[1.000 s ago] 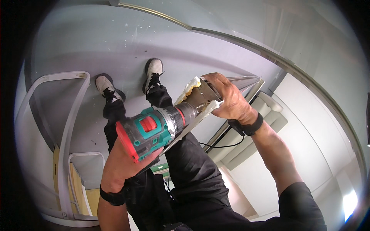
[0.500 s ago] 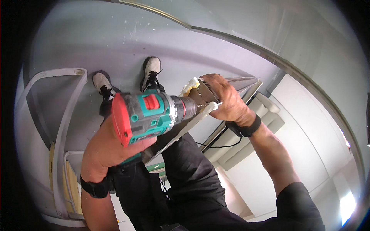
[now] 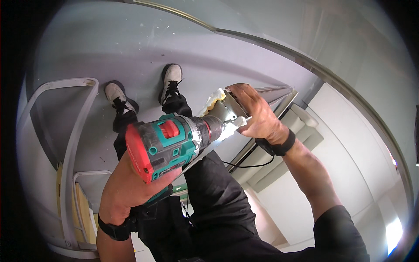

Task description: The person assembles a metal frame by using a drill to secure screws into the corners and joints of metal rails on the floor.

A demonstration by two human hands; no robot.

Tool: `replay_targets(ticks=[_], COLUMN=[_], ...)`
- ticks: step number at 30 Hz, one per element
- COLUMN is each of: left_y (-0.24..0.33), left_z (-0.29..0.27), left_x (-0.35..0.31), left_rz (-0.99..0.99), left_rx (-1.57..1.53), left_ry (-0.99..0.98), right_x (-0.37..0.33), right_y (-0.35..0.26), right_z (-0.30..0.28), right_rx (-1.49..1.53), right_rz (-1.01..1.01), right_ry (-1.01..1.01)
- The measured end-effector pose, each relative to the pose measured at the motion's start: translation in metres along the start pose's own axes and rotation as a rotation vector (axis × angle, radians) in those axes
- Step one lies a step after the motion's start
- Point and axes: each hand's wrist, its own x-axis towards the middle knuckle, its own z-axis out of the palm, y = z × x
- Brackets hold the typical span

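Note:
A cordless drill (image 3: 168, 146), teal and black with red parts, is gripped in my left hand (image 3: 124, 187), its chuck facing right. Its work light shines on a metal channel-like piece (image 3: 228, 109) whose edges carry white and yellowish foam (image 3: 214, 102). My right hand (image 3: 255, 109) is closed around the far right end of this piece. The drill's front reaches over the near edge of the metal; glare hides the bit and whether it touches. Small holes show in the metal's inner face.
A light metal tube frame (image 3: 74, 144) stands at the left, beside a wooden board (image 3: 80, 209). My shoes (image 3: 172, 78) rest on the grey floor. A thin black cable (image 3: 244, 166) runs under my right forearm. Grey padded shapes (image 3: 301, 131) lie at right, below a curved-looking rail (image 3: 279, 49).
The drill has shifted slightly down and right with my left hand, and its light has come on. The right hand and the metal piece stay nearly still.

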Motion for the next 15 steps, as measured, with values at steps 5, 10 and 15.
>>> replay_targets(ticks=[5, 10, 15], left_y=[-0.0002, 0.0094, 0.0038], left_z=[0.0028, 0.0031, 0.0053], left_x=[-0.0022, -0.0008, -0.0001], left_rz=[-0.019, -0.095, -0.026], left_rx=[0.019, -0.082, -0.036], left_ry=[0.02, 0.008, -0.004], right_x=[0.0011, 0.0037, 0.0024], right_y=[0.0008, -0.0016, 0.0002], right_z=[-0.0018, -0.0024, -0.001], right_rx=[0.019, 0.008, 0.004], right_rz=[0.017, 0.023, 0.025], right_ry=[-0.014, -0.012, -0.007])
